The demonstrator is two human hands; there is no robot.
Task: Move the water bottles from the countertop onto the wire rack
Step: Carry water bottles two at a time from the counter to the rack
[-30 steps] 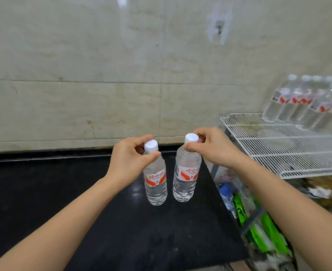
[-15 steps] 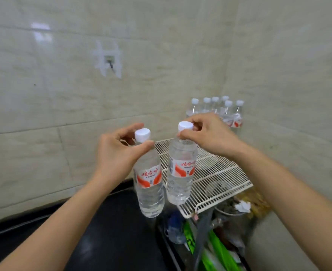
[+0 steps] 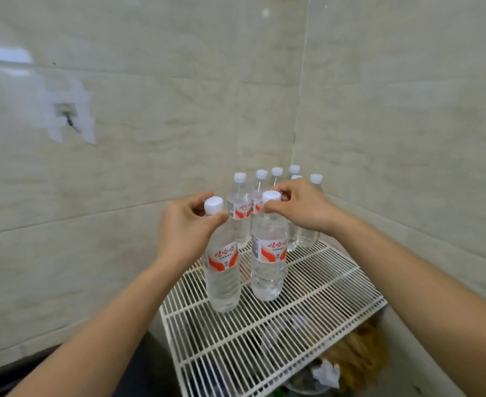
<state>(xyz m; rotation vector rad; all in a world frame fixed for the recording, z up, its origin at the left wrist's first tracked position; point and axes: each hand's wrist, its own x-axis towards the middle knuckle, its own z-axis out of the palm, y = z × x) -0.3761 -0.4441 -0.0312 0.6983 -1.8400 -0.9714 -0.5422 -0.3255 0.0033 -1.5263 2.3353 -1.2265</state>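
I hold two clear water bottles with white caps and red-and-white labels over the white wire rack. My left hand grips the neck of the left bottle just under its cap. My right hand pinches the cap of the right bottle. Both bottles are upright, above the rack's left middle; whether their bases touch the wires I cannot tell. Several more bottles of the same kind stand at the rack's far corner against the tiled walls.
Beige tiled walls meet in a corner behind the rack. A patched wall fixture is at the left. Under the rack lie an orange-brown bundle and crumpled white paper. A strip of the black countertop shows at bottom left.
Both hands have carried the two bottles from the black countertop rightward to above the wire rack. The view has turned right toward the wall corner.
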